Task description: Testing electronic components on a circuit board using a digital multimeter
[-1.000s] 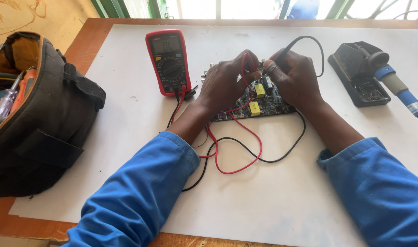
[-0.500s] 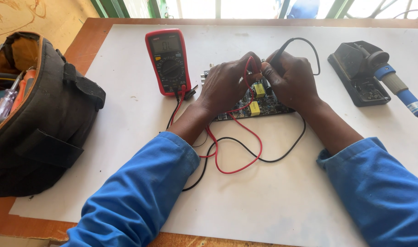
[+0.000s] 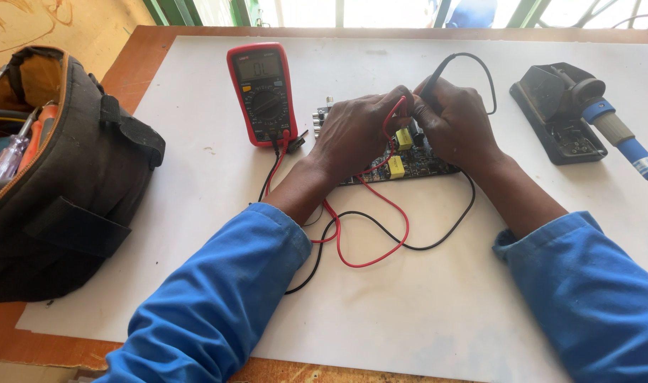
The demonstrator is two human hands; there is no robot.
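A dark circuit board with yellow parts lies on the white sheet, mostly covered by both hands. My left hand grips the red probe, its tip down on the board. My right hand grips the black probe, held beside the red one. The red lead and the black lead loop toward me and run back to a red multimeter standing to the left of the board.
An open black tool bag with screwdrivers inside sits at the left. At the right, a blue-handled soldering iron rests in a black stand. The wooden table edge shows around the sheet.
Both hands have shifted slightly on the board, with the two probes drawn closer together. The multimeter, bag and soldering iron have not moved.
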